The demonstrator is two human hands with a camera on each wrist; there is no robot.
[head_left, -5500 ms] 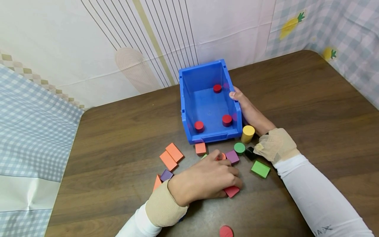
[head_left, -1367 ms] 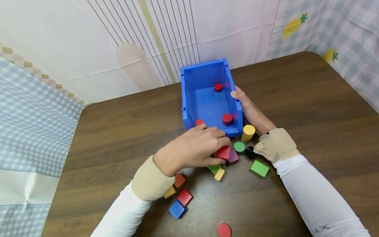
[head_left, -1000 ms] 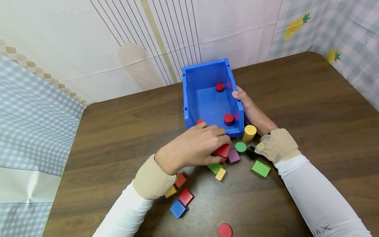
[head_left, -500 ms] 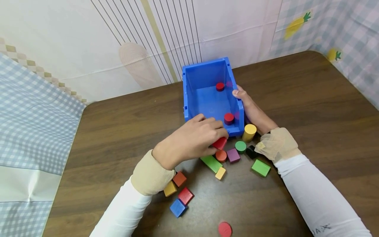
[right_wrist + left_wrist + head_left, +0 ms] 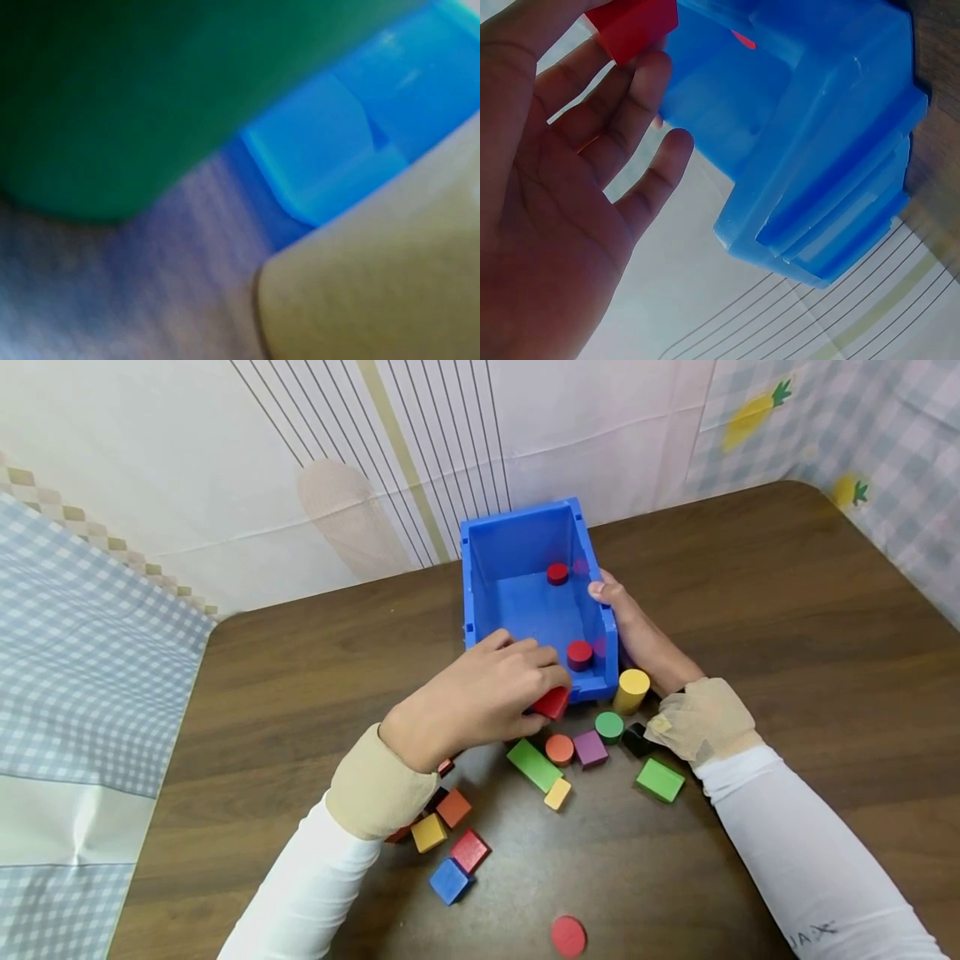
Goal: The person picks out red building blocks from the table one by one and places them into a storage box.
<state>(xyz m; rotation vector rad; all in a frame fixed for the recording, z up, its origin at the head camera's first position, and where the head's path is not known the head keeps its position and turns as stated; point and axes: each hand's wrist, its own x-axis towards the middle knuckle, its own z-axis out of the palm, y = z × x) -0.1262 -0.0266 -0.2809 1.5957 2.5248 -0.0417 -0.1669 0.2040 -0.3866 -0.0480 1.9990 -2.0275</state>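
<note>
White cloth with thin black stripes [image 5: 600,410] hangs behind a dark brown wood-grain table [image 5: 795,610], pale blue-checked cloth [image 5: 90,618] at left.

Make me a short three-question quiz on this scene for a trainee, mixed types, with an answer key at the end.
1. Which of the person's hands grips the side wall of the blue bin?
2. True or false: the yellow cylinder stands outside the blue bin.
3. Fill in the color: the left hand holds a ____ block.

Key
1. The right hand.
2. True.
3. Red: the left hand holds the red block in its fingers.
</note>
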